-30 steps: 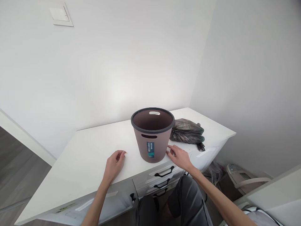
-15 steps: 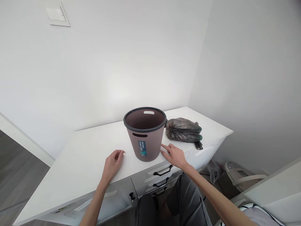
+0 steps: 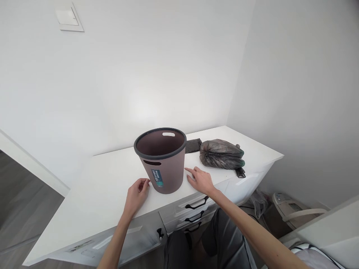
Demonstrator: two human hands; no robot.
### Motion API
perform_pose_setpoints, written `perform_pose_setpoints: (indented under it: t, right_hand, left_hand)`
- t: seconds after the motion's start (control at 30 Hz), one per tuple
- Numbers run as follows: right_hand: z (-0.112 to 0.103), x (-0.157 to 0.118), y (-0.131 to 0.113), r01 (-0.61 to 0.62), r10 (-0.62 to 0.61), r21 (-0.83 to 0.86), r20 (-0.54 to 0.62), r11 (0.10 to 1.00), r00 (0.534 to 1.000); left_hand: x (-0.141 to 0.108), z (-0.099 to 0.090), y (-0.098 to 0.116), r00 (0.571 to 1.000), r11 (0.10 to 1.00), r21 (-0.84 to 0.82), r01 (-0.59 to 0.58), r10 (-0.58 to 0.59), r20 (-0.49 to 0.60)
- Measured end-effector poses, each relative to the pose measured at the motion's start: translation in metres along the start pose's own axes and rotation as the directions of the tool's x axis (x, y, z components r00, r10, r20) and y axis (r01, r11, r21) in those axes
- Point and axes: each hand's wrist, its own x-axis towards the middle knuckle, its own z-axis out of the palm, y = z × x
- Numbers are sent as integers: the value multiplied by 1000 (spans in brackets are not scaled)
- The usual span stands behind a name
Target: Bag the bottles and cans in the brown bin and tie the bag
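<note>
A mauve-brown trash bin [image 3: 171,173] with a dark rim, cut-out handles and a blue-green label stands upright on the white cabinet top. Nothing shows inside it from here. Beside its lower left wall rests my left hand [image 3: 137,194], its fingers curled in with the tips together and nothing visible in them. My right hand [image 3: 200,180] lies at the bin's right side, index finger stretched toward the wall and thumb apart, holding nothing. Whether either hand's fingertips touch the bin, I cannot tell. Behind the bin's right edge, a flat dark plastic bundle [image 3: 193,145] is partly hidden.
A stuffed, knotted dark plastic bag [image 3: 221,154] lies to the right on the cabinet top [image 3: 98,198]. White walls close off the back and right. Drawers with black handles [image 3: 196,203] sit below the front edge. A beige appliance [image 3: 288,209] stands low at right.
The bin has shifted left, closer to my left hand, and more of the dark bundle behind it shows. My right hand has moved slightly left with it.
</note>
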Motion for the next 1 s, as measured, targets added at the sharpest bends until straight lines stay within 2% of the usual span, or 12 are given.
perform_pose_setpoints:
  t: [0.13, 0.37, 0.6, 0.8, 1.0]
  right_hand:
    - [6, 26, -3, -52, 51, -28, -32, 998, 998]
    - [5, 77, -11, -92, 93, -80, -2, 993, 996]
    - [5, 104, -11, -110, 111, -40, 15, 993, 994]
    - [8, 100, -10, -101, 101, -16, -12, 995, 995]
    - [8, 63, -8, -23, 25, 30, -75, 999, 997]
  left_hand:
    - [-1, 0, 0, 1000, 1000, -12, -8, 8, -6]
    - [1, 1, -4, 1000, 1000, -17, 22, -21, 5]
    - [5, 2, -6, 1000, 1000, -13, 12, -11, 4]
    - [5, 4, -13, 1000, 1000, -21, 3, -3, -5]
    - [8, 5, -19, 1000, 1000, -16, -12, 11, -4]
